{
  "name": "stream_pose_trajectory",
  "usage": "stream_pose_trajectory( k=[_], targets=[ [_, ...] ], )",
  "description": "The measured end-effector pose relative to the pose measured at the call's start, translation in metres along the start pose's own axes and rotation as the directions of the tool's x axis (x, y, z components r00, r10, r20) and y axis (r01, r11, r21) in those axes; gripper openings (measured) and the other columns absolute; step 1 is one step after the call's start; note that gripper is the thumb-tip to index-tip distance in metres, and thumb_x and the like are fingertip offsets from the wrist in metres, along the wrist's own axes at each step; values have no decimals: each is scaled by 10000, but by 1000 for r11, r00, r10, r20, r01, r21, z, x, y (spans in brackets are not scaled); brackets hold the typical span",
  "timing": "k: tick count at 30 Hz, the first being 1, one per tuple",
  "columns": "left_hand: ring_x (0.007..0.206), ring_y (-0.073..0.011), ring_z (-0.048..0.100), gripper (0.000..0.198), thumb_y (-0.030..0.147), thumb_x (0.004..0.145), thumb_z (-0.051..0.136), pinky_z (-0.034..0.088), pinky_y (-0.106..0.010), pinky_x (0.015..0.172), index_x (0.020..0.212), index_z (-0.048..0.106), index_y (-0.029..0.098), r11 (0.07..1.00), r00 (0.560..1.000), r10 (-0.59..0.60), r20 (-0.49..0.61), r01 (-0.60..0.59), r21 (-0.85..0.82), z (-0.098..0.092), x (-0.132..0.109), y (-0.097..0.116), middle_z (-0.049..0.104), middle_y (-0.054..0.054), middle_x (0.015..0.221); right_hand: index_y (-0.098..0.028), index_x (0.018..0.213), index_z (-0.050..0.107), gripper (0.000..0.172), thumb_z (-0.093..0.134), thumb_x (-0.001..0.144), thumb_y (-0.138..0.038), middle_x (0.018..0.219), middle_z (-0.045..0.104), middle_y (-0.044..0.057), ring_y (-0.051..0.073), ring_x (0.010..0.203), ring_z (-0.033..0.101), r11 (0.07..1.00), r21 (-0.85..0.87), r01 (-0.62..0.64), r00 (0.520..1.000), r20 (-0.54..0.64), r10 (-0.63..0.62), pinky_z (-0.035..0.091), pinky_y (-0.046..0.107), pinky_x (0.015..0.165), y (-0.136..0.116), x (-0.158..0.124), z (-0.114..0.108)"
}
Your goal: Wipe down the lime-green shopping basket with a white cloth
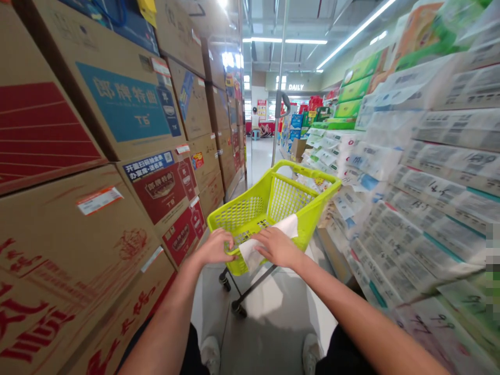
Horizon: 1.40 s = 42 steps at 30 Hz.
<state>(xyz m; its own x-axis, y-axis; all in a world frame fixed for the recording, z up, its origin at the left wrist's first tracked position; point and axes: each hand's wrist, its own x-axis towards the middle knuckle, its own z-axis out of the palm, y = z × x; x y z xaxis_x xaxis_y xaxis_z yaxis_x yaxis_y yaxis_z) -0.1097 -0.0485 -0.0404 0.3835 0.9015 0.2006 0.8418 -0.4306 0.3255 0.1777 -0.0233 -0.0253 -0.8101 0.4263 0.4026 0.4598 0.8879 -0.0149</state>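
A lime-green plastic shopping cart (244, 208) stands turned at an angle in front of me, its basket walls full of small holes. My left hand (217, 246) is closed over the rim at the near left corner. A white cloth (288, 226) lies along the near rim and hangs over its edge. My right hand (278, 247) holds this cloth against the rim, its fingers curled over it. Behind the cart's inner divider lie some goods in pale packaging (312, 182), too small to make out.
Stacked cardboard cartons (128, 104) wall the left side. White-wrapped paper packs (437, 172) are piled high on the right. Ahead are a glass door with a grey handle (282, 104) and a tiled floor (262, 148). Black wheels (239, 309) stand near my shoes.
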Motion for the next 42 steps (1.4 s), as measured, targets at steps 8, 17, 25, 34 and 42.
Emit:
stream_pose_trajectory(
  k=[8, 17, 25, 34, 42],
  targets=[
    [1027, -282, 762, 129, 266, 821, 637, 461, -461, 1165, 948, 654, 251, 956, 990, -121, -69, 135, 260, -1, -11, -18, 802, -51, 980, -186, 1048, 726, 314, 449, 1103, -323, 1018, 728, 114, 290, 999, 583, 916, -214, -339, 923, -262, 281, 413, 434, 941, 117, -36, -43],
    [1019, -320, 782, 251, 382, 975, 548, 511, -449, 957, 1104, 671, 205, 920, 988, -107, -110, 140, 365, 12, 2, -3, 827, -114, 1036, -177, 1294, 684, 371, 535, 1086, -445, 1177, 724, 140, 321, 1098, 570, 967, -130, -220, 964, -183, 194, 393, 476, 1029, 24, 10, 19],
    [1020, -322, 772, 259, 431, 968, 606, 479, -428, 927, 1054, 704, 207, 925, 989, -112, -100, 141, 353, 15, 3, 22, 830, -106, 1034, -201, 999, 797, 402, 490, 1107, -438, 1023, 781, 141, 334, 1066, 620, 942, -202, -267, 957, -171, 235, 402, 520, 1065, 48, 1, -17],
    [940, -286, 762, 199, 401, 924, 633, 436, -409, 858, 980, 696, 221, 953, 987, -82, -140, 119, 277, 26, 8, 37, 816, -61, 946, -196, 926, 767, 279, 530, 1066, -242, 967, 786, 100, 295, 1031, 661, 932, -218, -289, 939, -256, 232, 392, 511, 1208, 38, -3, 10],
    [920, -294, 757, 176, 374, 899, 668, 422, -418, 848, 973, 683, 215, 963, 982, -80, -172, 121, 242, 30, 11, 44, 802, -57, 917, -111, 1315, 723, 351, 539, 1039, -226, 1456, 690, 167, 314, 1352, 589, 992, -115, -58, 950, -311, 19, 426, 486, 1202, 29, -2, 15]
  ],
)
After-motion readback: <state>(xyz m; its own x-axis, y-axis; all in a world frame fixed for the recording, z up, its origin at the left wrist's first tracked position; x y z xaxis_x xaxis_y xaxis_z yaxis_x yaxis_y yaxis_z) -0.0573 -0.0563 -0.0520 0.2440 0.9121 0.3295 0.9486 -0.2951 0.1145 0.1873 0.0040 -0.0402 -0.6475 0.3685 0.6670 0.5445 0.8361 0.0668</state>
